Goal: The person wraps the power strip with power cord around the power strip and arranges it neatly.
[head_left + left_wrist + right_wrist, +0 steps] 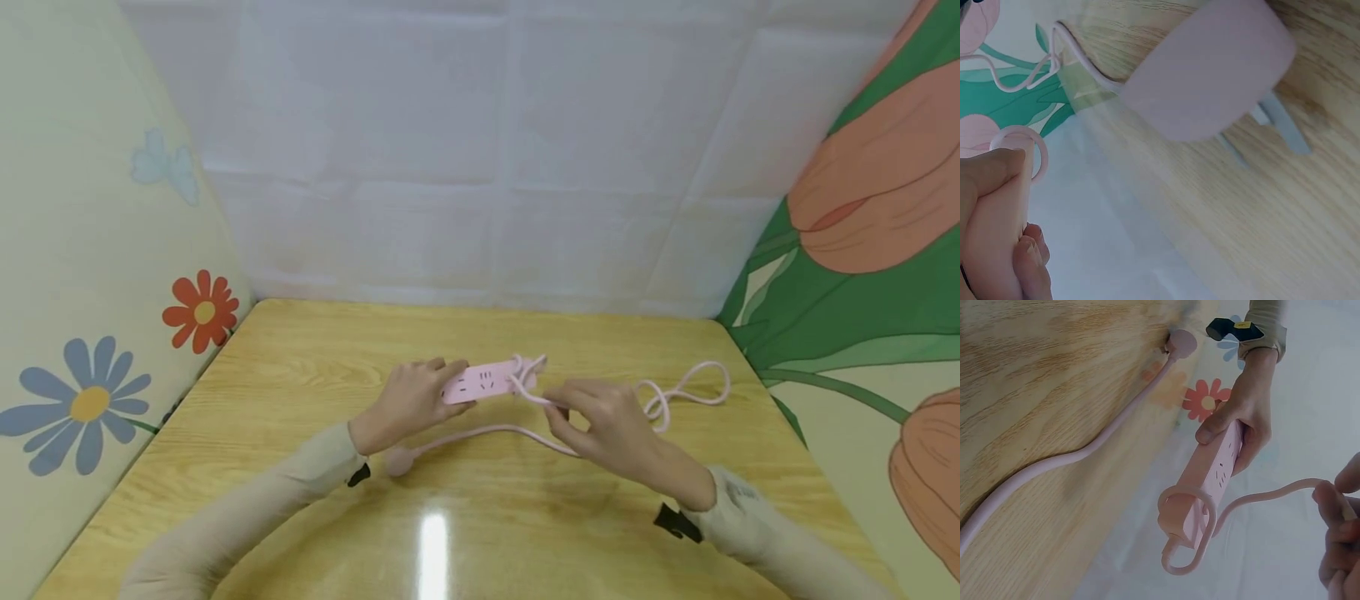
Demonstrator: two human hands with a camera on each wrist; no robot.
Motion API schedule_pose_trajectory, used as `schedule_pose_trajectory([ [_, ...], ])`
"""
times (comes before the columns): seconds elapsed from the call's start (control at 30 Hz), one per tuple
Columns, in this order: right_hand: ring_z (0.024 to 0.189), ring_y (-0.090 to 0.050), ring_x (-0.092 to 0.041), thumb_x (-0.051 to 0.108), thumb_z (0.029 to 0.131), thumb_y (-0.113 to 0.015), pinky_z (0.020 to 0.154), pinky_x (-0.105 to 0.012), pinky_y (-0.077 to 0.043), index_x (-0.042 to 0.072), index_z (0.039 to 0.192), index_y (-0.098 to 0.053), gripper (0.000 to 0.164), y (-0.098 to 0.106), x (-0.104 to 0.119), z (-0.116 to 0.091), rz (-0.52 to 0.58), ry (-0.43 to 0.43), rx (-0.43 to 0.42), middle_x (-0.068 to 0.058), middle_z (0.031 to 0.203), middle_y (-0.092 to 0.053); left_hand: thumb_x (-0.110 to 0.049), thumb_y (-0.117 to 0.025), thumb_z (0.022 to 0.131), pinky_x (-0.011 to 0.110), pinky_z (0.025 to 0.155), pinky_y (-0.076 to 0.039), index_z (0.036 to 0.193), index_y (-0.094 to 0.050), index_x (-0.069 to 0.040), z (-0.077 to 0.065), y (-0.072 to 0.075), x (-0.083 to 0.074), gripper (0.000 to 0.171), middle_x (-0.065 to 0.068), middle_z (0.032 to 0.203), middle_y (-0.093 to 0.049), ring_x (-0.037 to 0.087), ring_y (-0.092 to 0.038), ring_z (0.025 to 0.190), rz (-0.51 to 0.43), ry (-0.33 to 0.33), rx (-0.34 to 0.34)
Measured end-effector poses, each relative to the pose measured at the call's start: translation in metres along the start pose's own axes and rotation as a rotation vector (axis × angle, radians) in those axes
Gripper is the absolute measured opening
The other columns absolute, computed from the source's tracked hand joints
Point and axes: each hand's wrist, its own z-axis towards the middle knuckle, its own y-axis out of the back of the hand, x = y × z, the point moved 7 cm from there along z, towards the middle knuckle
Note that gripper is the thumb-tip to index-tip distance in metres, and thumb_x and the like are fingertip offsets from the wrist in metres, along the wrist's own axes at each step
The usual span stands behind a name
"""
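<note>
A pink power strip [487, 380] is held up off the table, its outlet side toward the head camera. My left hand [411, 396] grips its left end, thumb on one side and fingers on the other. The strip's pink cord [1188, 570] loops around the right end of the strip. To the right, my right hand [607, 421] pinches a stretch of this cord between thumb and fingers, as the right wrist view [1341, 531] also shows. Below the left hand, the round pink plug [400, 461] lies on the table; its metal prongs show in the left wrist view.
The wood-grain table [315, 517] carries one run of cord [502, 429] from the plug toward the right hand. Several loose coils of cord [697, 385] lie at the right. A white cloth [450, 167] hangs behind, with flower-printed sheets on both sides.
</note>
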Motion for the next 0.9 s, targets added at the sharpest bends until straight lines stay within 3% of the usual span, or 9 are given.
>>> schedule_pose_trajectory([
  [0.3, 0.054, -0.05, -0.004, 0.011, 0.095, -0.047, 0.046, -0.014, -0.041, 0.002, 0.094, -0.073, 0.027, -0.002, 0.003, -0.003, 0.008, 0.04, 0.009, 0.001, 0.074, -0.066, -0.042, -0.081, 0.08, 0.014, 0.042, -0.038, 0.118, -0.067, -0.006, -0.002, 0.0, 0.0, 0.055, 0.007, 0.08, -0.068, 0.012, -0.057, 0.053, -0.009, 0.004, -0.002],
  [0.53, 0.06, -0.045, 0.0, 0.012, 0.104, -0.037, 0.052, -0.011, -0.04, 0.0, 0.107, -0.067, 0.032, -0.009, 0.007, -0.004, 0.153, 0.054, 0.128, 0.004, 0.077, -0.059, -0.042, -0.081, 0.081, 0.014, 0.043, -0.039, 0.12, -0.067, -0.005, -0.003, 0.0, 0.0, 0.056, 0.008, 0.081, -0.068, 0.013, -0.058, 0.054, -0.023, 0.008, -0.005],
  [0.7, 0.066, -0.047, 0.0, 0.003, 0.1, -0.047, 0.059, -0.011, -0.043, -0.003, 0.116, -0.064, 0.024, -0.015, 0.009, -0.008, 0.231, 0.025, 0.244, 0.004, 0.082, -0.058, -0.041, -0.081, 0.08, 0.014, 0.043, -0.04, 0.119, -0.067, -0.003, -0.003, 0.001, 0.003, 0.057, 0.01, 0.084, -0.069, 0.015, -0.061, 0.055, -0.041, 0.033, -0.001],
  [0.9, 0.065, -0.044, 0.002, -0.005, 0.095, -0.055, 0.057, -0.01, -0.041, -0.005, 0.125, -0.062, 0.031, -0.017, 0.004, -0.012, 0.303, -0.032, 0.331, 0.007, 0.084, -0.058, -0.039, -0.082, 0.08, 0.013, 0.042, -0.04, 0.12, -0.065, -0.002, -0.004, 0.005, 0.012, 0.056, 0.011, 0.082, -0.069, 0.015, -0.061, 0.057, -0.062, 0.056, -0.033],
])
